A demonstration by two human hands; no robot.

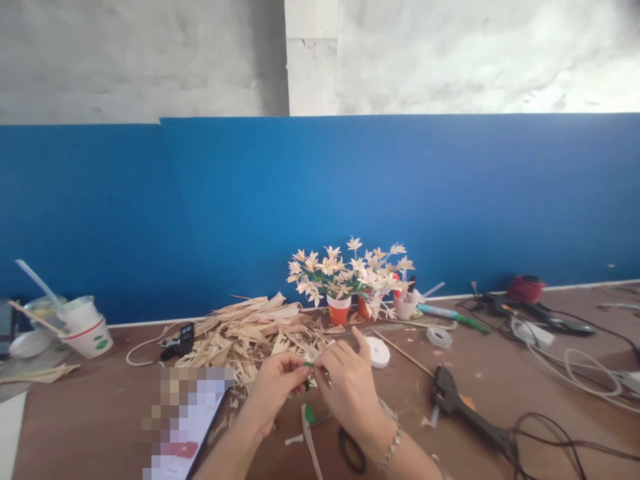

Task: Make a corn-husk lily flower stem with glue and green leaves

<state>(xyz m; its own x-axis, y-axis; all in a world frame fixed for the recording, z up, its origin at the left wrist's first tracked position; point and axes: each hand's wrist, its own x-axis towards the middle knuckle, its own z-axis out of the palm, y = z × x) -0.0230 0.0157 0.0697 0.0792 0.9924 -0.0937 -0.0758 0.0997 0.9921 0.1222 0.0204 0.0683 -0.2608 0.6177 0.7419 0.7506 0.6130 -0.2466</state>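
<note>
My left hand (273, 388) and my right hand (350, 381) meet over the near middle of the table, fingertips pinched together. Between them shows a small green strip (308, 365), mostly hidden by my fingers; I cannot tell its exact kind. A green rounded piece (310, 414) appears just below, beside a pale cord. Behind my hands spreads a pile of dry, straw-coloured husk strips (250, 337). Pale handmade flowers (330, 265) on green stems stand in a red and white cup (339, 312). Close to my right hand lies a white roll of tape (379, 353).
A black glue gun (463, 403) with its cable lies at right, near a thin stick (403, 350) and a clear tape roll (439, 337). Cables and a power strip (535, 333) fill the far right. At left are a phone (195, 427) and a paper cup (90, 337).
</note>
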